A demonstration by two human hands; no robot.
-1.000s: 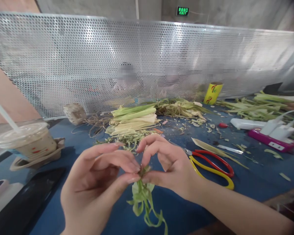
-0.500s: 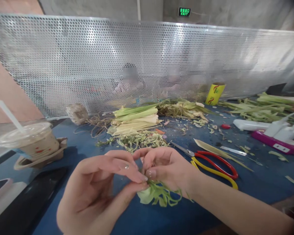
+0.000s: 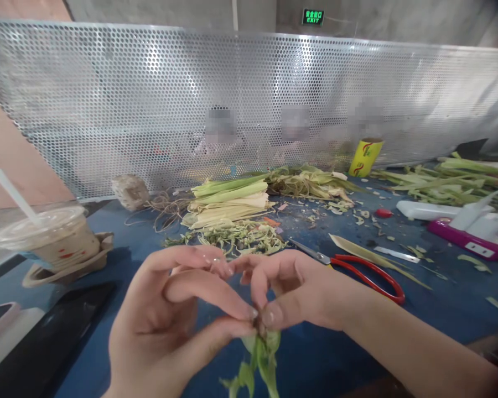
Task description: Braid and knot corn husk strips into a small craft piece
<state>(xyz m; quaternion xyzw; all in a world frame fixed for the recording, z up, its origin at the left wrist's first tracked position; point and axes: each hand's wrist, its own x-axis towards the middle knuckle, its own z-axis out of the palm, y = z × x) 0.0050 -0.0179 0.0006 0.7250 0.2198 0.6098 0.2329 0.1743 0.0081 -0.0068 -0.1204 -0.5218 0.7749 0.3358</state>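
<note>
A small bunch of green husk strips [image 3: 263, 354] hangs below my fingertips, with its curled ends pointing down. My left hand [image 3: 170, 309] pinches the top of the bunch between thumb and index finger. From the other side, my right hand [image 3: 302, 293] pinches the same spot. Something thin and brownish shows between the fingertips, too small to make out. Just beyond my hands lies a heap of shredded green strips [image 3: 240, 235]. Behind it is a stack of flattened pale green husks [image 3: 230, 199]. To the right of my right hand lie scissors [image 3: 373, 276], the red handle in view.
On the left stand a drink cup [image 3: 62, 237] in a cardboard holder and a black flat object [image 3: 62, 326]. Twine [image 3: 164, 207], a purple power strip [image 3: 467, 240], a white-handled blade [image 3: 396, 254] and more husks [image 3: 444, 179] lie around. A perforated metal screen [image 3: 149, 99] bounds the far edge.
Both hands have shifted slightly, and the pinch point has come a little right and lower. The bunch's strips now hang straight down instead of spreading to the right. My right arm now covers the yellow scissor handle.
</note>
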